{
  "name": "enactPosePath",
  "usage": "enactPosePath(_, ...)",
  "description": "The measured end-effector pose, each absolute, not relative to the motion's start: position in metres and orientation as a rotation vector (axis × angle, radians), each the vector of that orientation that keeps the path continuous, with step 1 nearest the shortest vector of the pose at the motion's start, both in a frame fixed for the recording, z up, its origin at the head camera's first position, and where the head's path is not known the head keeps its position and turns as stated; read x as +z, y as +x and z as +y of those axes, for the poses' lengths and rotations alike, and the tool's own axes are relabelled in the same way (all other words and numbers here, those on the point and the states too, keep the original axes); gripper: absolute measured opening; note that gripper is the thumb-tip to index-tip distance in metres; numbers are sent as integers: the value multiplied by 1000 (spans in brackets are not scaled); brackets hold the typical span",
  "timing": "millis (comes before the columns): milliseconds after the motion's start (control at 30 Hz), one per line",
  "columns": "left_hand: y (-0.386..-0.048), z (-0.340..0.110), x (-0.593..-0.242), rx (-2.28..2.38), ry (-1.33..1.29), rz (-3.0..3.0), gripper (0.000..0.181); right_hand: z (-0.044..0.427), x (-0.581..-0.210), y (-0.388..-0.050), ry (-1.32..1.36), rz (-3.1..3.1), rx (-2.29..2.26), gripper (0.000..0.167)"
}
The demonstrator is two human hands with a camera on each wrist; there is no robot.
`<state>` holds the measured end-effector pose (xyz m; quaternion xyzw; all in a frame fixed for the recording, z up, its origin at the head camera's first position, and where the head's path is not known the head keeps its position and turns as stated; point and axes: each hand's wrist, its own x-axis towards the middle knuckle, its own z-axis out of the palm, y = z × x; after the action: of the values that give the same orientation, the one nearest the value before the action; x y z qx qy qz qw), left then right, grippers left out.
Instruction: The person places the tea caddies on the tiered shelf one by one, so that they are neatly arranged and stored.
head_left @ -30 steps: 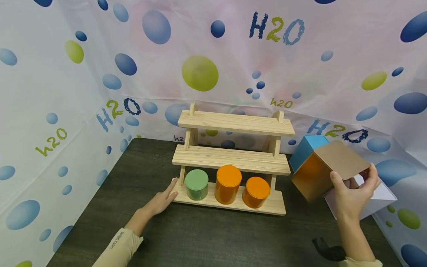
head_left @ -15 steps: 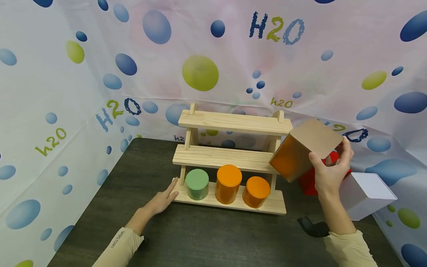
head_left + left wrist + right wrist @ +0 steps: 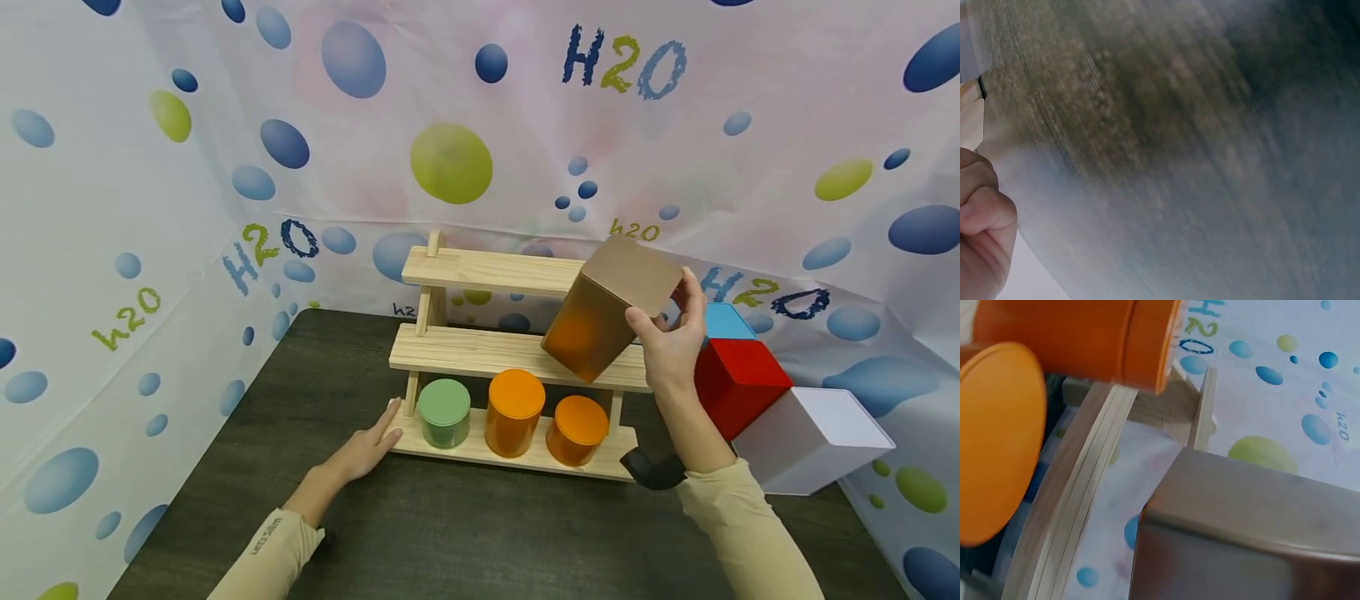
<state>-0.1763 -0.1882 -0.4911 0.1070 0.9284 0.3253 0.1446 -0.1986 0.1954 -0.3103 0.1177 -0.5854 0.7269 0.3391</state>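
My right hand (image 3: 675, 346) grips a brown metallic box (image 3: 596, 312) by its upper end, thumb on the near side. Tilted, the box hangs in front of the right half of a three-tier wooden shelf (image 3: 457, 348), at the middle and top tiers; contact cannot be told. In the right wrist view the box (image 3: 1247, 515) fills the lower right, but the hand is hidden. My left hand (image 3: 358, 454) rests with extended fingers against the left end of the bottom tier. On that tier stand a green canister (image 3: 444, 414), a tall orange canister (image 3: 514, 414) and a shorter orange canister (image 3: 577, 431).
Right of the shelf sit a red box (image 3: 738, 383), a white box (image 3: 817, 442) and a partly hidden blue box (image 3: 727, 321). Patterned sheets (image 3: 337, 167) hang behind and at the sides. Dark tabletop (image 3: 465, 533) extends in front of the shelf.
My right hand has carried the brown box leftward and up from beside the boxes to the shelf's right half. This uncovers the red and blue boxes. The left hand has stayed put.
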Motion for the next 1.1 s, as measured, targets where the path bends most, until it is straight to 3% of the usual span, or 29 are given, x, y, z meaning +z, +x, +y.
enactPosePath(500,-178,-189,-494,938,319,2681,60,143,-305,-230,483,-1670,1922,75)
enactPosePath(733,-177,-189,-494,966,311,2667,60,120,-304,-241,515,-1731,1923,110)
enactPosePath(1100,-177,-189,-493,973,302,2668,60,91,-311,-251,590,-1774,2026,113)
